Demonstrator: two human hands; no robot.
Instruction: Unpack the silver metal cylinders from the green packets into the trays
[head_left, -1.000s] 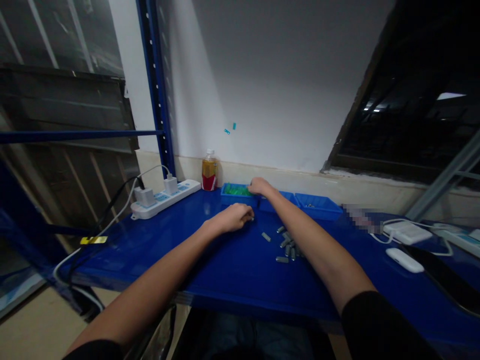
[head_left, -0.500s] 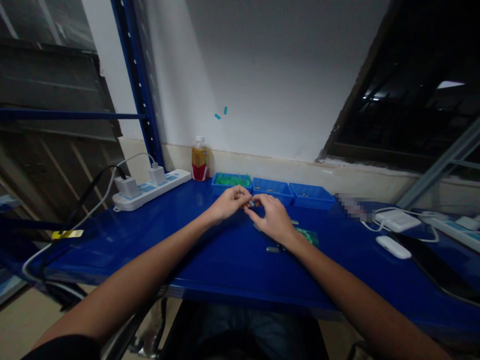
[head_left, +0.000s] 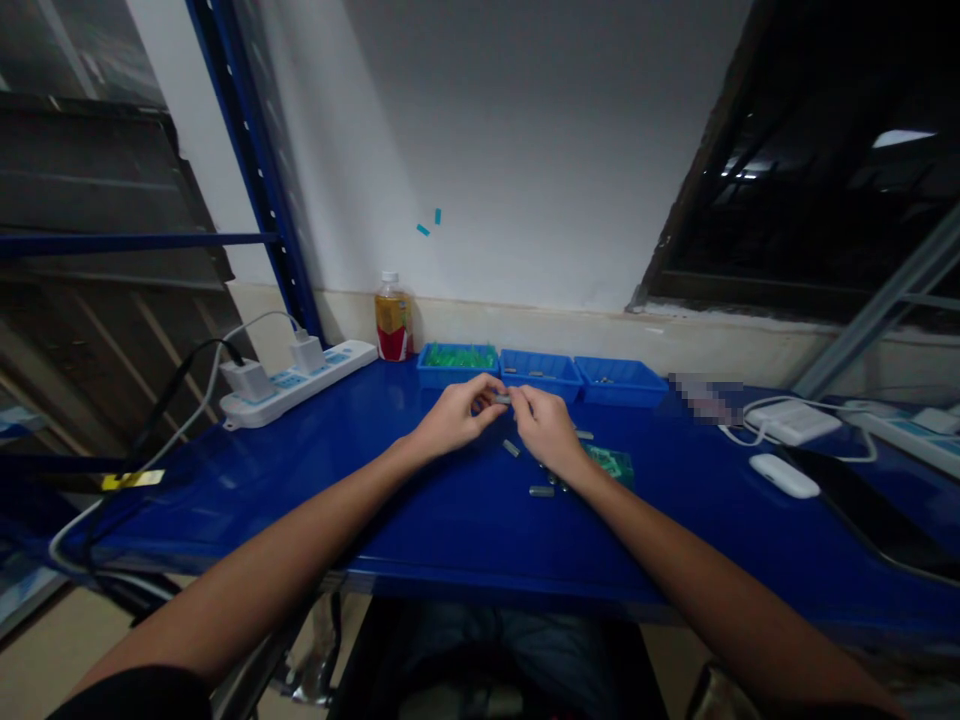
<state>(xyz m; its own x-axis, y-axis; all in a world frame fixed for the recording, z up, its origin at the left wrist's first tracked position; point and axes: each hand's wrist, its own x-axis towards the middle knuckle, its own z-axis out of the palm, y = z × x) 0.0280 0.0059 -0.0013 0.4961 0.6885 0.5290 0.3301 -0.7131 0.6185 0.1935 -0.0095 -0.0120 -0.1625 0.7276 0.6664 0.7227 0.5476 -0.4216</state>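
Observation:
My left hand [head_left: 459, 414] pinches a small grey metal cylinder [head_left: 502, 399] between thumb and fingers. The fingertips of my right hand [head_left: 546, 428] close at the right end of that cylinder; whether they hold another small part is hidden. Below the hands, similar metal cylinders lie on the blue table [head_left: 450, 520], one loose cylinder [head_left: 511, 448] near my right wrist and another cylinder [head_left: 541, 491] nearer me. A clear green packet [head_left: 611, 464] lies partly behind my right forearm, with small metal bits beside it.
Along the wall stand a blue bin of green pieces [head_left: 457, 378], a bin with metal cylinders [head_left: 540, 378] and a third bin [head_left: 622, 390]. A bottle [head_left: 394, 318] and a power strip [head_left: 300, 388] are left. A white case [head_left: 784, 476] and phone [head_left: 874, 515] lie right.
The cylinder has turned to lie nearly level between my hands, and my right fingers have drawn together at its end. The view has shifted slightly.

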